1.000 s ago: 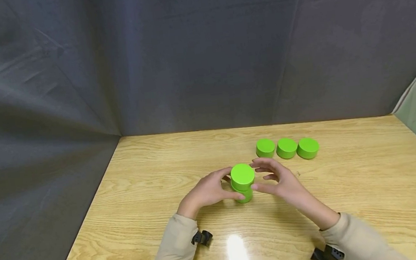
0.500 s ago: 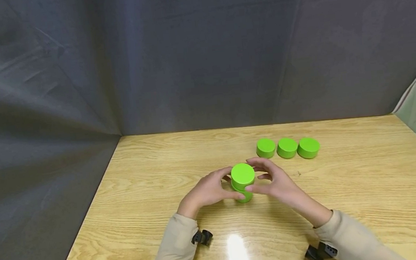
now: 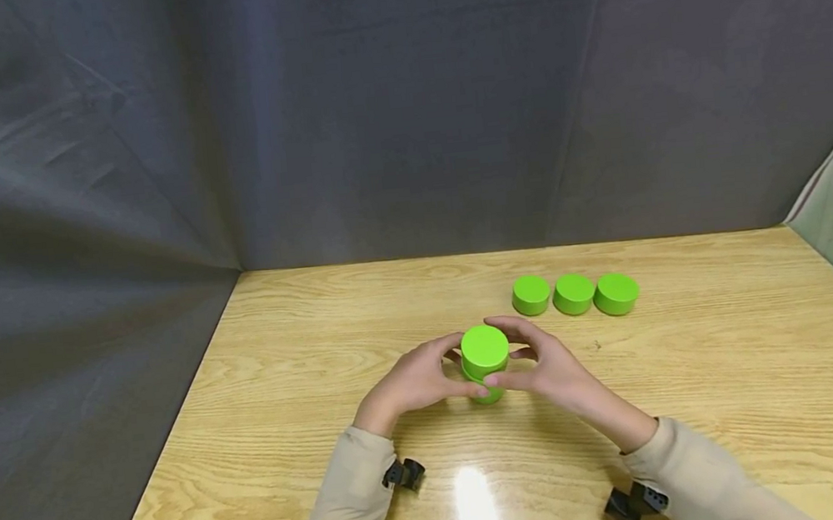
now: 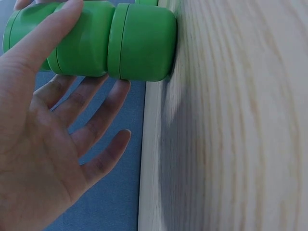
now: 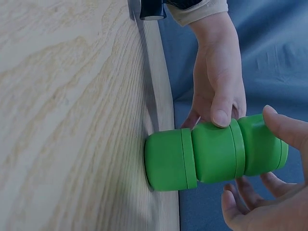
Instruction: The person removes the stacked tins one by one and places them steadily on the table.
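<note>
Three round green lidded jars stand in an upright stack on the table, topped by one jar (image 3: 484,347). In the right wrist view the bottom jar (image 5: 166,161) rests on the tabletop, with the middle jar (image 5: 214,153) and top jar above. My left hand (image 3: 416,379) holds the stack from the left, its thumb pressed on the middle jar. From the right, my right hand (image 3: 551,368) has its thumb and fingers curled round the top jar. Both thumbs come close together at the front of the stack.
Behind and right of the stack, three more green jars stand in a row: a left one (image 3: 530,295), a middle one (image 3: 574,294) and a right one (image 3: 616,293). Dark curtains (image 3: 402,111) border the wooden table (image 3: 317,320) at the back and left.
My right hand has moved left, from beside the stack to round the top jar. My left hand and the stack stay in place.
</note>
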Demonstrator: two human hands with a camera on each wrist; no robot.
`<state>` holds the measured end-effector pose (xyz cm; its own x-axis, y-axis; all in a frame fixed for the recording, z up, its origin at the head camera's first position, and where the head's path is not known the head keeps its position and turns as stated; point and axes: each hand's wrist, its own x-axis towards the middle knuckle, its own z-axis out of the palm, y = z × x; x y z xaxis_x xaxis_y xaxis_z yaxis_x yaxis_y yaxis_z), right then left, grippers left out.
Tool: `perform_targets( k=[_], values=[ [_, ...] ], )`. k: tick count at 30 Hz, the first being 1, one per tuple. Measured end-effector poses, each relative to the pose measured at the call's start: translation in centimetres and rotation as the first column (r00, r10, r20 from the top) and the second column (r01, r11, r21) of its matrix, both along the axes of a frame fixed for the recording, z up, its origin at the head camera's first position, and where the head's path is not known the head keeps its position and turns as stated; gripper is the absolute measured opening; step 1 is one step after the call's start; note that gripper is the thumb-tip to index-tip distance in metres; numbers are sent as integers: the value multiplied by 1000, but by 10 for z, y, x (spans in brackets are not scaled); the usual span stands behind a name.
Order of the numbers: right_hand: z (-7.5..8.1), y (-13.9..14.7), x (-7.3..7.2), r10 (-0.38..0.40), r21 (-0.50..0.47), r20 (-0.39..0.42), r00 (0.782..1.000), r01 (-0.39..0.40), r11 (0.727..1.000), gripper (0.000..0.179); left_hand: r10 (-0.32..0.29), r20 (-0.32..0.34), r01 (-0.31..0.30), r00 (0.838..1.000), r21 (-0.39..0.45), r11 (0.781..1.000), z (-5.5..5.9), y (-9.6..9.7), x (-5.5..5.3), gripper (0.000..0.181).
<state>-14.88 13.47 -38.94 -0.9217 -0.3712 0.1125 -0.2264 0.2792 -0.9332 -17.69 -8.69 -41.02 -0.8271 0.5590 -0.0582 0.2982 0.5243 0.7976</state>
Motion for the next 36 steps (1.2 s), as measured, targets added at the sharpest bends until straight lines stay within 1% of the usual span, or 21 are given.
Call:
perform_targets(
  k=[7,14,20,29,36],
  values=[
    [-1,-3,1,2,-2,0,1000,-2,1000,68,7,14,-7,1000,-2,1000,1,0,1,70],
    [-1,-3,2,-3,-10,12,1000,3,1000,66,2,5,-2,1000,8,1000,2,1,3,69],
    [-1,-4,1,-14,-21,22,1000,14,1000,64,1,-3,-1,1000,10,1000,1,1,1,69],
    [-4,-2,0,-29,-7,-2,1000,29,1000,62,6,7,-6,1000,-4,1000,-1,1,0,70],
    [0,1,1,-40,-16,-12,999,39,999,62,13,10,-13,1000,-16,1000,0,1,0,69]
  ],
)
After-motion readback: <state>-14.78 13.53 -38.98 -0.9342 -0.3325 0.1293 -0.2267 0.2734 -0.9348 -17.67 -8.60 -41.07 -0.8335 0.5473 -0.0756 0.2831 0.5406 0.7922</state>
